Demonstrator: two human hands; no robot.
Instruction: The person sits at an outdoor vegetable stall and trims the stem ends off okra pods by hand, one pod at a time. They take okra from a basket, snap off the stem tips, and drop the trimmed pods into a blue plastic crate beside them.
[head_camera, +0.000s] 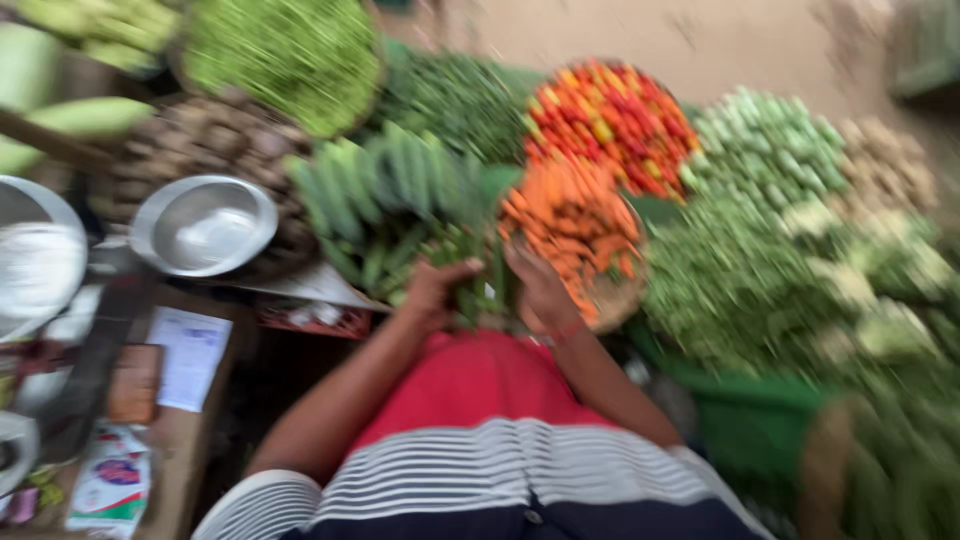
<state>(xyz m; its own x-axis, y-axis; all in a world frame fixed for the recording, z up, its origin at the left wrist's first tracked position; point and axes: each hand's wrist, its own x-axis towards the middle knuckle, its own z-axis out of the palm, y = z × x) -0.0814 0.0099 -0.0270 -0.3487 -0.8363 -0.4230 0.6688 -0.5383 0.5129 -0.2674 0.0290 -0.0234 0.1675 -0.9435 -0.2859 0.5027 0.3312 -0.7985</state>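
Green vegetables (478, 283), blurred, between both hands

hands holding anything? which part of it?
Both: left hand and right hand clasp a bunch of green pods from either side, around its lower end. Blur hides the finger placement.

Both hands are packed in close. At ten o'clock a heap of long green gourds (385, 195) crowds the left hand (432, 290). At one o'clock a pile of orange carrots (570, 225) presses against the right hand (540, 290). Only a thin gap with blurry green stalks (480, 285) lies between them.
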